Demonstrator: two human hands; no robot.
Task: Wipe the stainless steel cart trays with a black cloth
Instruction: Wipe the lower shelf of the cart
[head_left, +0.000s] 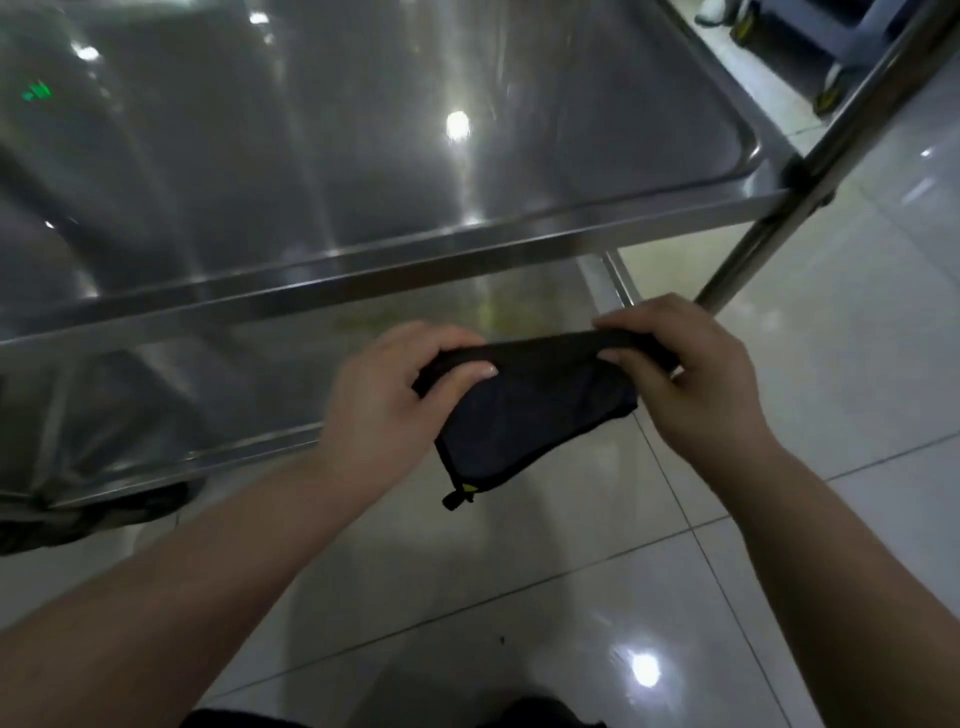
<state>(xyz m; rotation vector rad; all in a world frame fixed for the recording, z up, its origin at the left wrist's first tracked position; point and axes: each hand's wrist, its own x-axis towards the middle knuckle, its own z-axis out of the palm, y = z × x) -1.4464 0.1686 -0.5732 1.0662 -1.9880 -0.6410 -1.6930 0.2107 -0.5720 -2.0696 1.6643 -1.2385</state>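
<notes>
Steel tray (415, 273), hands (387, 400) (693, 384) gripping seemingly folded cloth (535, 410)

Left forearm (208, 561) and right forearm (831, 545) bare, extended forward, converging. Left hand (384, 400): fingers curled, thumb on top, pinching left end of black cloth (535, 410). Right hand (691, 384): fingers and thumb pinching upper right edge. Hands apart.

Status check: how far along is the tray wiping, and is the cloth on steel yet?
Done: nothing I can confirm; the shiny upper stainless steel tray shows only glare. In hand: left hand and right hand grip the folded black cloth in the air, off both trays. Left: wiping that tray and the lower stainless steel tray.
</notes>
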